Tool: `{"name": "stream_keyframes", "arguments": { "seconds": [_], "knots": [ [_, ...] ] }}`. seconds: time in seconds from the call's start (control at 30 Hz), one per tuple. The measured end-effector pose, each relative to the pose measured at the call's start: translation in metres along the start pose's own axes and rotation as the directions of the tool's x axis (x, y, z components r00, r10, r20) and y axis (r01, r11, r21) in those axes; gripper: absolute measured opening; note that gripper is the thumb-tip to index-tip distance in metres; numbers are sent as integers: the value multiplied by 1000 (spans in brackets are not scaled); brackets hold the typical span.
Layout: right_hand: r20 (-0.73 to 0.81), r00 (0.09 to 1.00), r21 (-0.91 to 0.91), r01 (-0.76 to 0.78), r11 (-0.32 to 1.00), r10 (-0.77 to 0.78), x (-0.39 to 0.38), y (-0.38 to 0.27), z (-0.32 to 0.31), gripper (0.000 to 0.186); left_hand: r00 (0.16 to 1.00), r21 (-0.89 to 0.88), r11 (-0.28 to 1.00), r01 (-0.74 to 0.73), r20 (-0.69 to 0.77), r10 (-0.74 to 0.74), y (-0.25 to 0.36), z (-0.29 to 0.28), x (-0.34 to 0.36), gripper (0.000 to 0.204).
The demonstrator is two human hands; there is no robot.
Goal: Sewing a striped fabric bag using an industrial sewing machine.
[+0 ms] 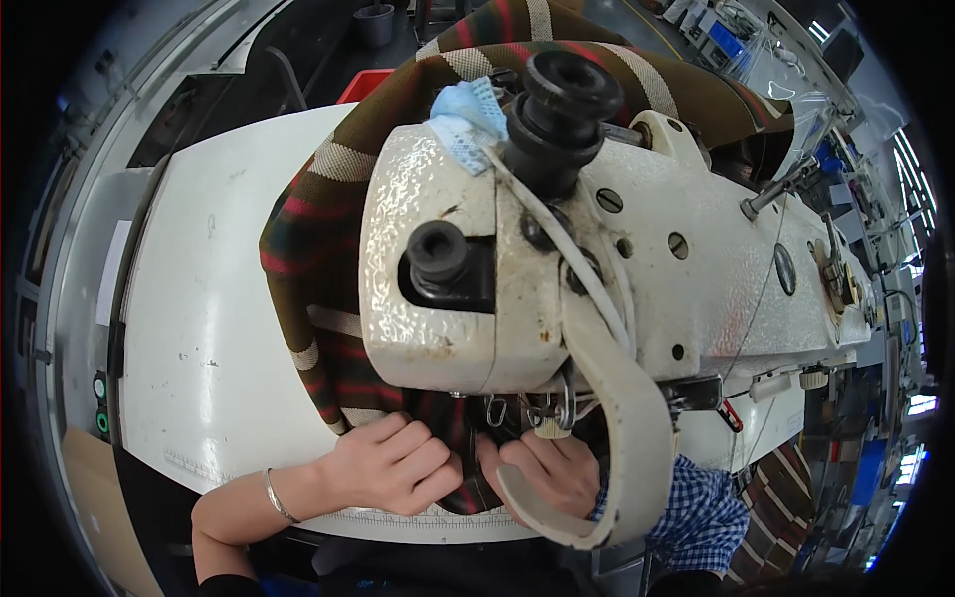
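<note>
A brown plaid fabric (323, 234) with red, dark green and cream bands lies bunched behind and under the head of a white industrial sewing machine (657, 259). Its near end reaches both my hands at the table's front. My left hand (398, 463), fingers curled, grips the fabric left of the needle area. Close beside it, my right hand (552, 470) bends its fingers and thumb over the dark cloth. A curved cream lever (637, 448) passes in front of part of this hand and its checked blue sleeve (696, 517). The needle itself is hidden by the machine head.
The white tabletop (219, 298) extends left, with a ruler strip (428, 524) along its front edge. A crumpled light-blue cloth (468, 119) sits by a black knob (562, 109) on the machine. Striped fabric (776, 502) hangs at the right. A red bin (363, 87) stands behind.
</note>
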State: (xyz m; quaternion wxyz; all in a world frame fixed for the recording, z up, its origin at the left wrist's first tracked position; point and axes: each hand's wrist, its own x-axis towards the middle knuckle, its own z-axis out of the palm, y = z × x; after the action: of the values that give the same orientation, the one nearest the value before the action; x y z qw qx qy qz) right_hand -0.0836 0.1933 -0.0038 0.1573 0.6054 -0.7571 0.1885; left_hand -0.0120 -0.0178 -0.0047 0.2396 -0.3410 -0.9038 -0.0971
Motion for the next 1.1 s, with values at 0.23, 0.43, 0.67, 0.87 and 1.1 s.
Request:
{"name": "stream_keyframes", "arguments": {
  "seconds": [0.23, 0.43, 0.67, 0.87, 1.1],
  "knots": [
    [-107, 992, 72, -64, 995, 72, -3, -5, -8, 14, 990, 165, 981, -97, -82, 111, 3, -12, 9, 18],
    [-169, 985, 116, -6, 993, 26, -19, -8, 12, 12, 991, 140, 989, 39, -133, -20, 14, -16, 12, 23],
    [-210, 963, -53, 159, 986, -166, -25, -8, 14, 13, 1000, 79, 997, -17, -5, 17, 9, -23, 15, 21],
    [-243, 961, 59, 153, 986, -134, -16, -8, -1, 14, 998, 15, 1000, -22, -60, 23, 9, -18, 12, 21],
    [5, 999, 95, -42, 995, 42, -9, -12, 1, 23, 999, -88, 995, -48, 15, 49, 13, -16, 4, 32]
  ]
}}
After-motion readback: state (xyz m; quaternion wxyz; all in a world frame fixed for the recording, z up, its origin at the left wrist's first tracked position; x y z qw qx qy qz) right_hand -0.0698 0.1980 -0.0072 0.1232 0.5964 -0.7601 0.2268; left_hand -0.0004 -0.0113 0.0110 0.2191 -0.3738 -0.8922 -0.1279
